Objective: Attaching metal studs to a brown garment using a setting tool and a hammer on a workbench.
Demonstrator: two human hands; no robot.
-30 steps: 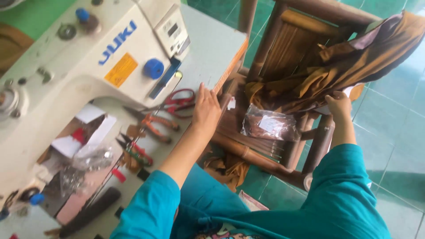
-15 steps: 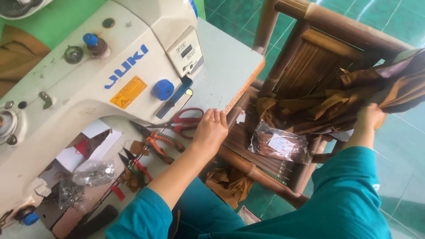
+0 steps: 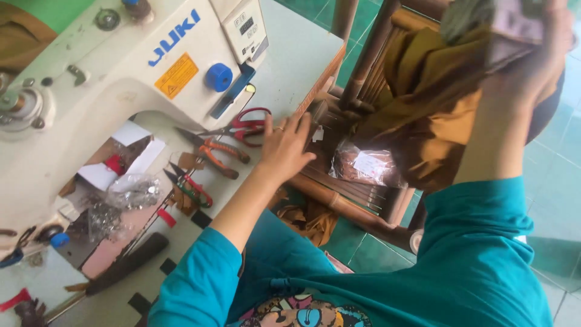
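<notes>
The mustard cloth hung over a bamboo chair, lifted at its top by the right hand, whose grip was closed on it. The left hand lay open and flat on the table, beside red scissors and the white sewing machine.

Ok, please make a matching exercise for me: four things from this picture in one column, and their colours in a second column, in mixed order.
Things:
1. scissors
2. knob on the sewing machine
3. fabric on the chair
4. sleeve of the left arm

Colours:
A. mustard brown
B. teal
C. red handles
D. blue

Pairs: 1-C, 2-D, 3-A, 4-B
</notes>
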